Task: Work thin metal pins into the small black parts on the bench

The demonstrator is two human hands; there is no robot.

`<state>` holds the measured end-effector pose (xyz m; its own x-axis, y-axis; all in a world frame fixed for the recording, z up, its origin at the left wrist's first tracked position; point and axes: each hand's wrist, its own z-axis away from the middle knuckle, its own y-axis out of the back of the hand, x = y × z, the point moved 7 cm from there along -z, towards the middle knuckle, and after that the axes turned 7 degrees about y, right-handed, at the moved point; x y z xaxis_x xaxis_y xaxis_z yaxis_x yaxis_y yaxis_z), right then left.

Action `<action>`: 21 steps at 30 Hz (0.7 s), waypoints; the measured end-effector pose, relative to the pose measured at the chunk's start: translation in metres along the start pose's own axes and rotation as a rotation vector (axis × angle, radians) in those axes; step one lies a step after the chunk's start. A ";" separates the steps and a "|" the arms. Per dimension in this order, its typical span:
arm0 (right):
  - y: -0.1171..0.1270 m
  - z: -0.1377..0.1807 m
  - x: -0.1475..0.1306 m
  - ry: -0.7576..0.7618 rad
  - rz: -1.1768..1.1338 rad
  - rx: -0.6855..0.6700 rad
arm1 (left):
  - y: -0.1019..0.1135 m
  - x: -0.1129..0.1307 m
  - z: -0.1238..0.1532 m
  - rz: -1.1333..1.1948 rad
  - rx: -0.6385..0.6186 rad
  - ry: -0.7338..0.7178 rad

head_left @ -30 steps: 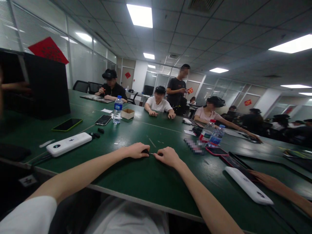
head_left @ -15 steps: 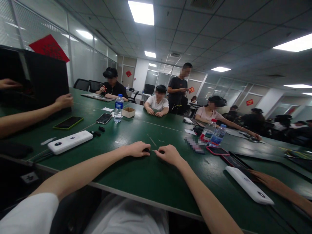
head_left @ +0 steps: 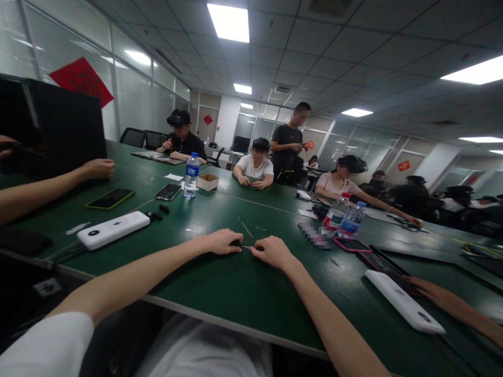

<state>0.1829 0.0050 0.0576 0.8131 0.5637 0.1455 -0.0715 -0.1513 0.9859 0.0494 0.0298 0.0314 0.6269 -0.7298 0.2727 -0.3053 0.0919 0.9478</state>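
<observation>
Both my hands rest low over the green table (head_left: 220, 303), close together with a small gap between them. My left hand (head_left: 222, 242) is closed around a small black piece (head_left: 236, 243) at its fingertips. My right hand (head_left: 273, 250) is closed too, its thumb and finger pinching near a dark bit (head_left: 260, 248). A thin, pale shaft (head_left: 245, 246) bridges the gap between the fingertips. The held thing is mostly hidden by my fingers, and its kind cannot be made out.
Left lie a white power bank (head_left: 113, 230), a green-edged phone (head_left: 110, 199) and another phone (head_left: 168, 191); a water bottle (head_left: 191, 175) stands by a small open box (head_left: 207, 181). Right are two bottles (head_left: 352, 220), a red-edged phone (head_left: 352, 244) and another power bank (head_left: 404, 302). Co-workers sit around.
My hands stay almost in place; the thin shaft between them shows a little more clearly. At left, a co-worker's hand has come away from the large black box, which has shifted slightly left.
</observation>
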 end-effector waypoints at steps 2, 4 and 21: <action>0.000 0.001 0.000 0.006 -0.007 0.011 | 0.000 0.001 0.000 0.001 0.002 -0.009; -0.001 0.001 0.000 0.012 -0.019 0.020 | 0.001 0.002 0.001 0.002 0.008 -0.020; 0.008 0.000 0.007 0.021 -0.164 0.146 | -0.002 -0.003 -0.002 0.012 0.021 -0.042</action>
<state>0.1881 0.0072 0.0664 0.7947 0.6069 -0.0123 0.1459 -0.1713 0.9744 0.0492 0.0331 0.0284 0.5926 -0.7568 0.2760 -0.3280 0.0863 0.9407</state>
